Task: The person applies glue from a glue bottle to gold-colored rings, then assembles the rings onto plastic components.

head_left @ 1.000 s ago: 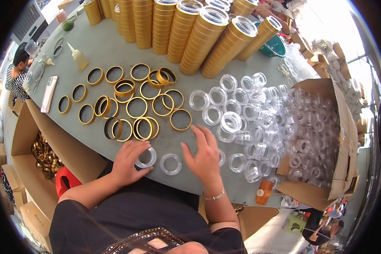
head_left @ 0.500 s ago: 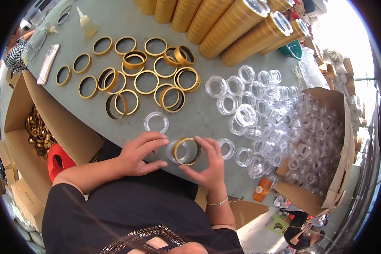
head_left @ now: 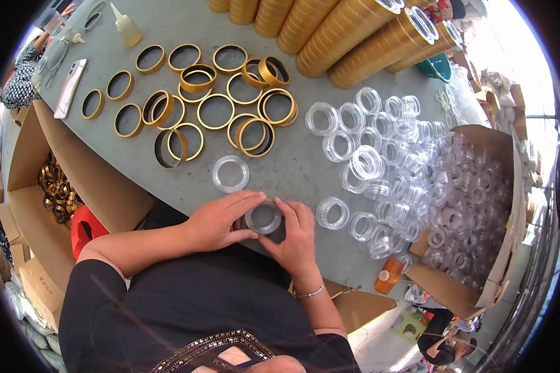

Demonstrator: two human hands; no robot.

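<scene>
My left hand (head_left: 225, 217) and my right hand (head_left: 294, 241) close from both sides around a clear plastic ring (head_left: 264, 219) at the table's near edge. A thin gold edge shows around that ring, so the gold ring seems fitted about it, mostly covered by my fingers. Just beyond my left hand a single clear ring (head_left: 231, 174) lies flat. Farther off, several gold rings with dark insides (head_left: 216, 112) are spread over the grey table, some overlapping. To the right of my hands sits a heap of clear plastic rings (head_left: 366, 163).
A cardboard box of clear rings (head_left: 504, 205) stands at the right, another with gold pieces (head_left: 102, 180) at the left. Tall stacks of gold rings (head_left: 348, 37) lean at the back. A squeeze bottle (head_left: 128, 32), a phone (head_left: 71, 89) and an orange bottle (head_left: 388, 276) lie near the edges.
My left hand has moved right and closed on the ring. The gold ring, held upright by my right hand before, now lies around the clear ring between both hands.
</scene>
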